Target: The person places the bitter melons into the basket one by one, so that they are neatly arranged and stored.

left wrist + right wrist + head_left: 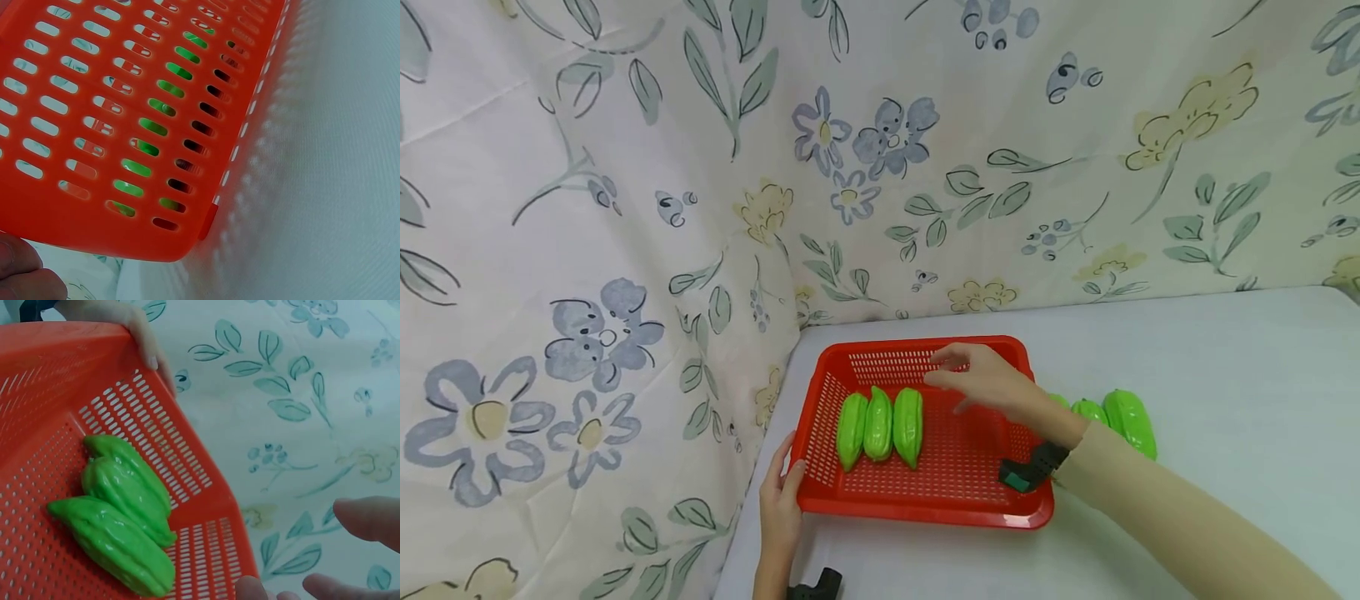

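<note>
A red perforated plastic basket (925,515) stands on the table. Inside it, three glossy green ridged vegetables with pointed ends (879,423) lie side by side toward the left. My left hand (781,508) grips the basket's left rim, thumb over the edge; its curled fingers (31,284) show below the basket corner in the left wrist view. Over the basket's right half is my right hand (985,381), fingers spread and relaxed, holding nothing. In the right wrist view its fingertips (369,519) appear beside the basket wall, apart from the green vegetables (122,540).
Several more green vegetables (1129,421) lie on the white table (1240,400) just right of the basket, partly hidden by my right forearm. A flower-printed curtain (970,208) hangs behind and along the left side of the table.
</note>
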`<state>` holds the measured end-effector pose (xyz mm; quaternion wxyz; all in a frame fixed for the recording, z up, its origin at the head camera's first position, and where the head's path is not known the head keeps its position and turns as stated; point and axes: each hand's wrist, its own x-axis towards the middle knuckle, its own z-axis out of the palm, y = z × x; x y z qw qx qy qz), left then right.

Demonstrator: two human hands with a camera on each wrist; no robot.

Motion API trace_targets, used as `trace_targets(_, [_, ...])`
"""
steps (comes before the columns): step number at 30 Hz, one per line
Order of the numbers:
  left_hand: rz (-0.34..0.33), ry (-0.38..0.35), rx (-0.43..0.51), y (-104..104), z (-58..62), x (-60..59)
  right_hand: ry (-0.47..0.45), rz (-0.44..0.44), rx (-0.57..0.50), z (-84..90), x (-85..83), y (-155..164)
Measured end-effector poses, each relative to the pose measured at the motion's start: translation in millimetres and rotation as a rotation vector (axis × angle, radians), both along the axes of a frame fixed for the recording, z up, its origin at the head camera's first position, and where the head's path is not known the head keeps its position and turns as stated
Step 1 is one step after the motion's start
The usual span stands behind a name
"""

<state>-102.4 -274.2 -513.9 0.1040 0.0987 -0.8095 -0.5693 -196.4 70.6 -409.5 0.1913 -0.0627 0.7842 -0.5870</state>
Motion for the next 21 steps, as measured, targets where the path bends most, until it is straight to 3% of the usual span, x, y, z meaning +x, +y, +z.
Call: trace_targets(21, [-0.003,0.002,0.006,0.8,0.4,1.7,0.044,-0.054,-0.015,3.5,12.8,64.7])
